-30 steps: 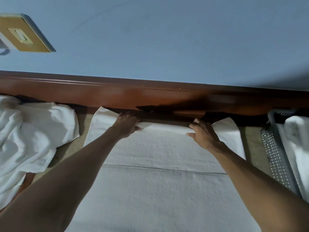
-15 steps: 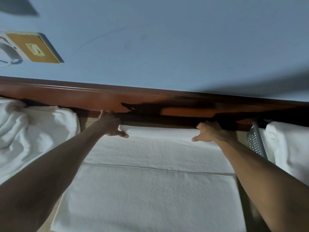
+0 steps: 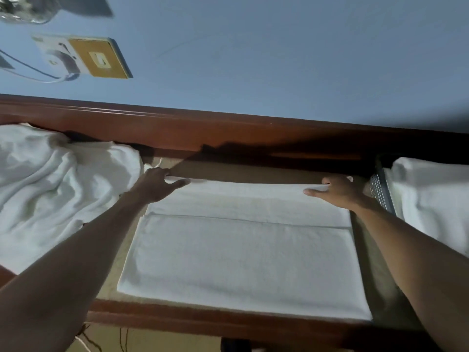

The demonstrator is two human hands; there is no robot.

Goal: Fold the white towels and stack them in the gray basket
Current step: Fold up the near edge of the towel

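A white towel (image 3: 243, 255) lies flat and partly folded on the tabletop, a fold line running across its middle. My left hand (image 3: 158, 182) pinches its far left corner and my right hand (image 3: 335, 190) pinches its far right corner, lifting the far edge slightly. The gray perforated basket (image 3: 379, 190) stands at the right edge, holding a folded white towel (image 3: 429, 199). A heap of crumpled white towels (image 3: 55, 184) lies at the left.
A dark wooden rail (image 3: 228, 133) runs along the table's back under a blue wall. A wall socket plate (image 3: 99, 58) with a plugged-in cable sits upper left. The table's wooden front edge (image 3: 203, 323) is near me.
My hands have slid apart along the far edge to the towel's corners and drawn that edge back from the rail. The camera view has tilted down, showing the table's front edge.
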